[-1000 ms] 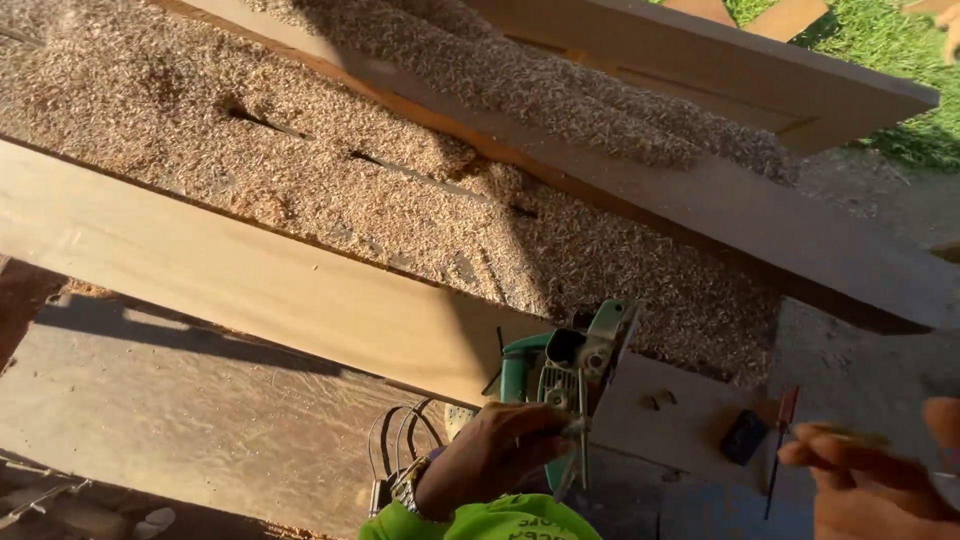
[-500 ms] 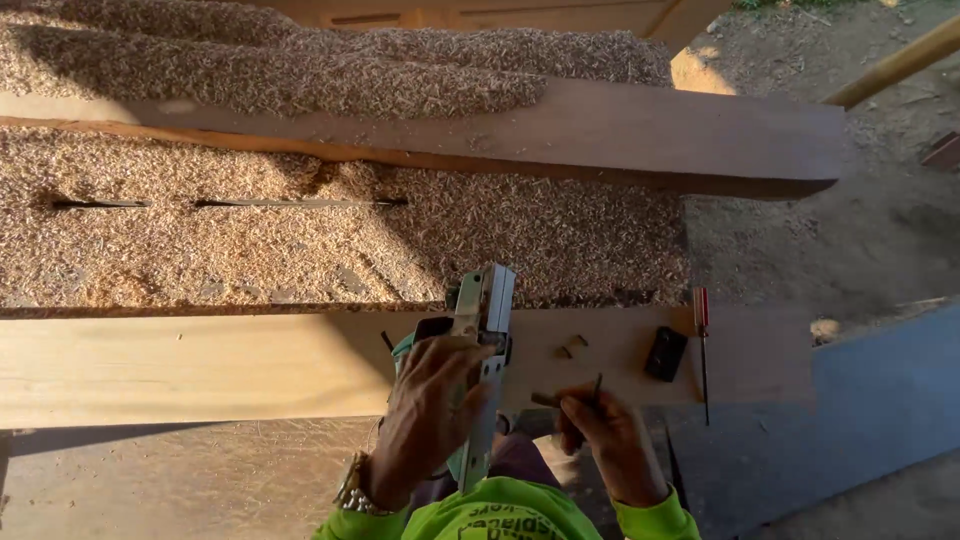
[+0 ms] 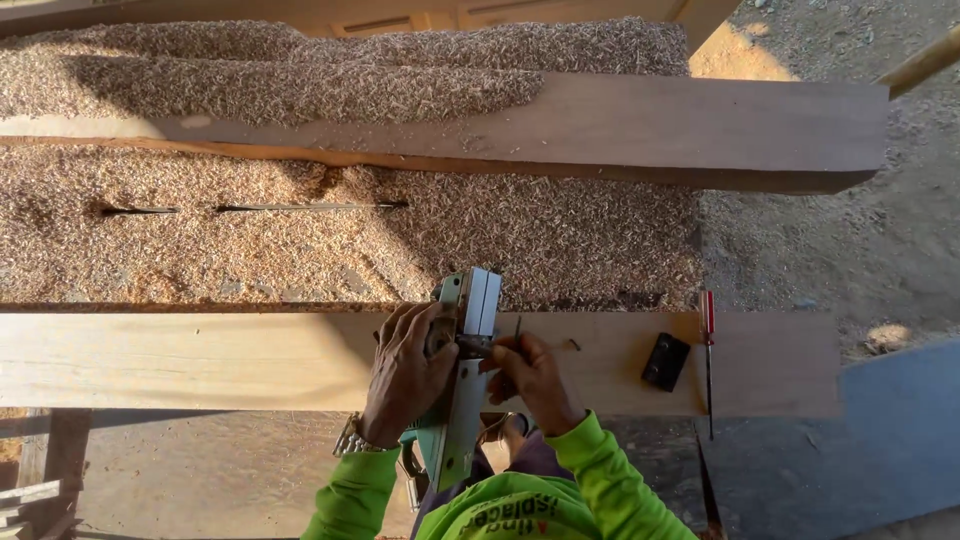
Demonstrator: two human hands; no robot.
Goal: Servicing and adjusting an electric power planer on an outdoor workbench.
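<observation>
A green and silver electric hand planer lies upturned on a pale wooden plank, its flat sole facing up. My left hand grips the planer's left side near the blade drum. My right hand pinches a thin metal tool at the planer's right side, touching the drum area. Both sleeves are bright green, and a watch sits on my left wrist.
A small black block and a red-handled screwdriver lie on the plank to the right. A small screw lies near my right hand. Thick wood shavings cover the bench behind. A dark thick beam lies across the back.
The view has swung to look straight down. My right hand has come closer to the planer's drum with the thin tool; my left hand has stayed on the planer.
</observation>
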